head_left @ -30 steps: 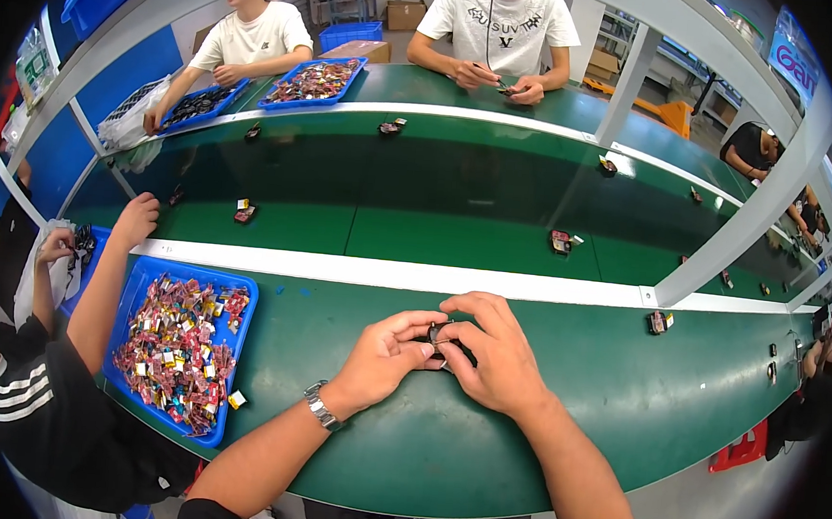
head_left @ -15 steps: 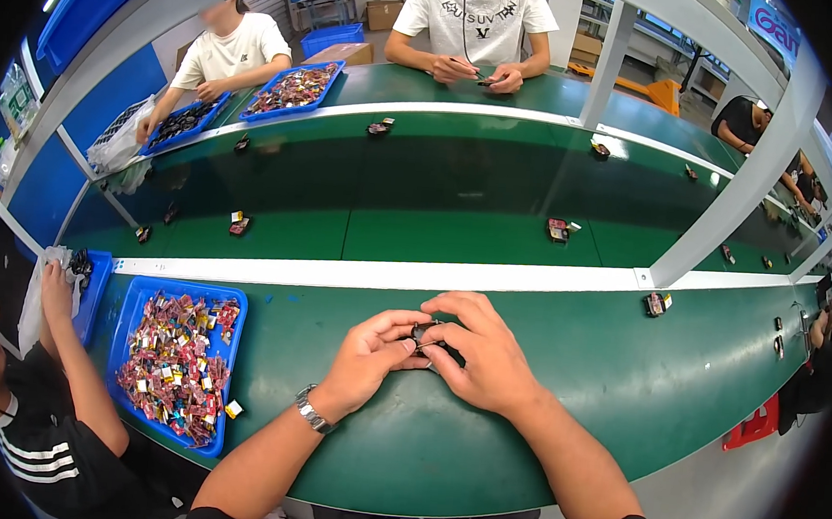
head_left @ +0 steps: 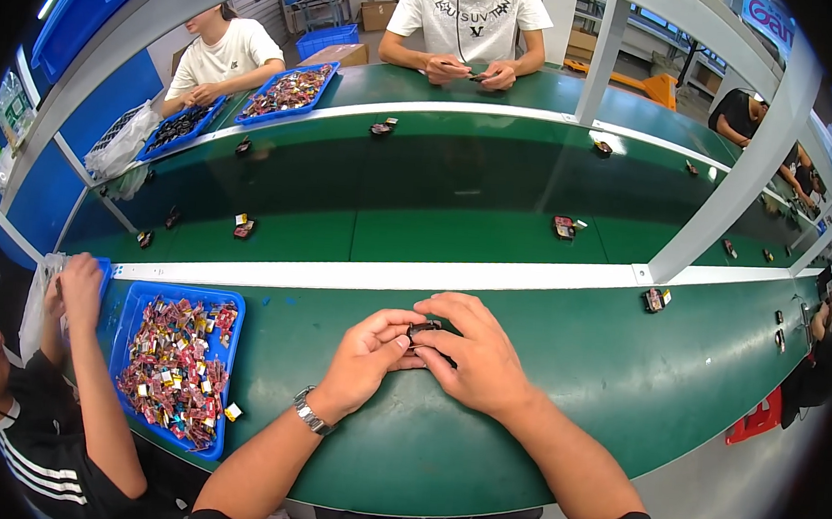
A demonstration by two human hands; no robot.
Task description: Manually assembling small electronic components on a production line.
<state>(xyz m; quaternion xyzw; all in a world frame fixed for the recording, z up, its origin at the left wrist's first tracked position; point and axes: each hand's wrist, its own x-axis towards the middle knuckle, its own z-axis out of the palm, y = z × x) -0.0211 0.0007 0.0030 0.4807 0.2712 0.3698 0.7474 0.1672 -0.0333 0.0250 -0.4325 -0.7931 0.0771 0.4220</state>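
Both of my hands meet over the green workbench (head_left: 324,465), around a small black plastic housing (head_left: 422,330). My left hand (head_left: 361,360) pinches the housing from the left between thumb and fingers. From the right, my right hand (head_left: 479,362) closes on the same piece, its thumb and index finger against it. Much of the housing is hidden behind my fingers, so its inside cannot be made out. To the left of my hands stands a blue tray (head_left: 238,344) heaped with small red circuit boards (head_left: 172,368) carrying white and yellow pieces.
A loose board piece (head_left: 234,412) lies against the tray's right side. Beyond a white rail (head_left: 386,275), a dark green conveyor belt (head_left: 459,190) carries scattered small assemblies (head_left: 564,227). A slanted post (head_left: 729,199) rises at right. A co-worker's arm (head_left: 103,382) is at left; others sit opposite.
My fingers have shifted slightly on the black housing, which stays between both hands. The co-worker at left has raised their hands. Assemblies on the belt have moved slightly rightward.
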